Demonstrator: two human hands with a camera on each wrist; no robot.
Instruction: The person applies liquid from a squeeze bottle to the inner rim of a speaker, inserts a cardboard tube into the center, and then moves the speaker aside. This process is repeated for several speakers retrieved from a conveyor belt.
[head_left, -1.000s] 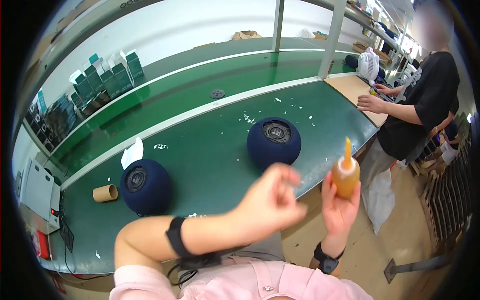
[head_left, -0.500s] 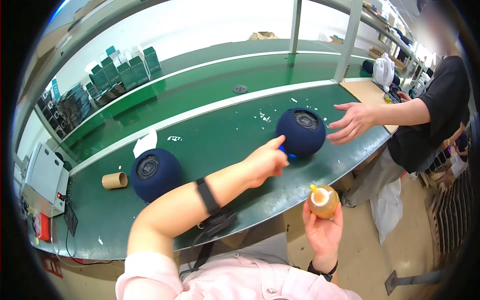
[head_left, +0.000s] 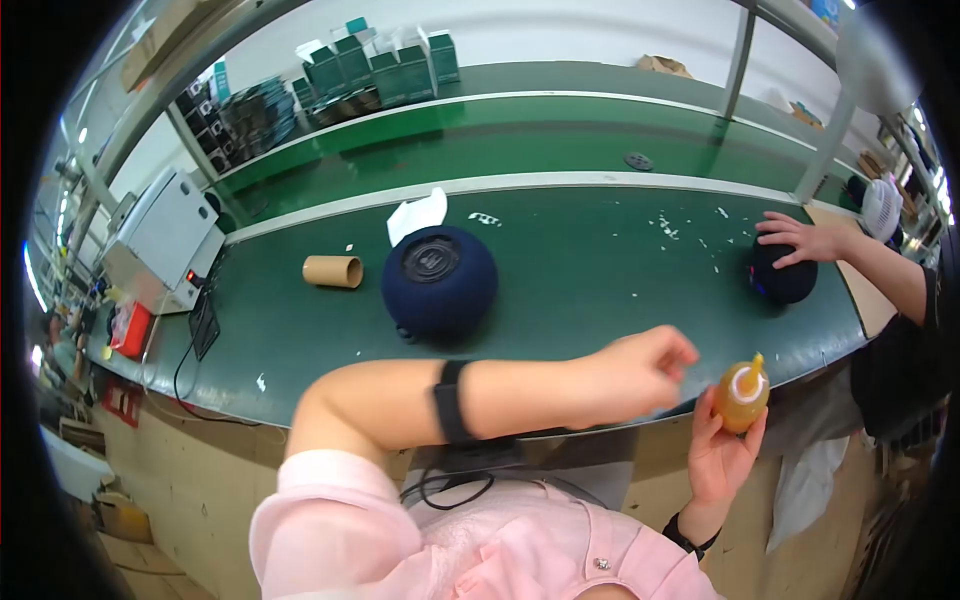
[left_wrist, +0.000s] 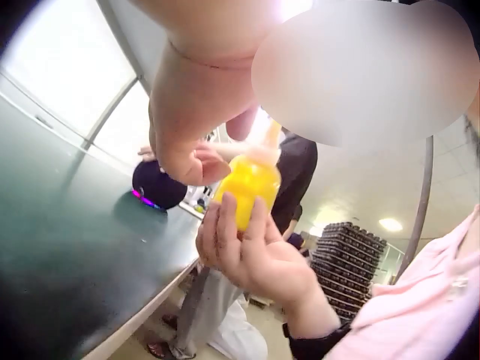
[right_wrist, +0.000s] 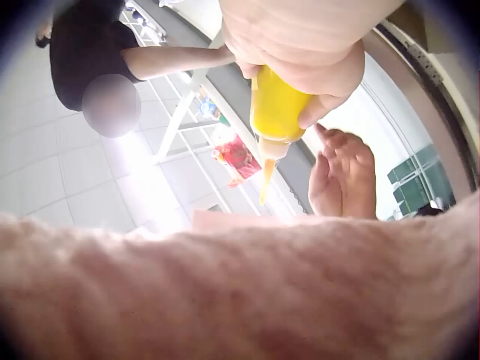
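Note:
My right hand (head_left: 722, 465) grips a squeeze bottle (head_left: 742, 402) of amber liquid with a pointed nozzle, held up beyond the table's front edge. In the left wrist view the bottle (left_wrist: 251, 187) looks bright yellow, with fingers and thumb around its lower body. To its left, my left hand (head_left: 630, 378) hovers with loosely curled fingers and nothing visible in them; it is apart from the bottle in the head view. A dark blue round speaker (head_left: 440, 290) stands on the green table (head_left: 570, 290), left of my hands. Another speaker (head_left: 783, 275), with a glowing light, stands at the right.
Another person's hand (head_left: 795, 240) rests on the right speaker. Left of the near speaker lie a cardboard tube (head_left: 333, 271) and white paper (head_left: 418, 213). A white machine (head_left: 165, 240) stands at the far left; green boxes (head_left: 385, 70) line the back shelf.
The left hand pointed at the right speaker, then drew back toward the bottle. That speaker moved right, with the other person's hand now on it. The head view has swung left.

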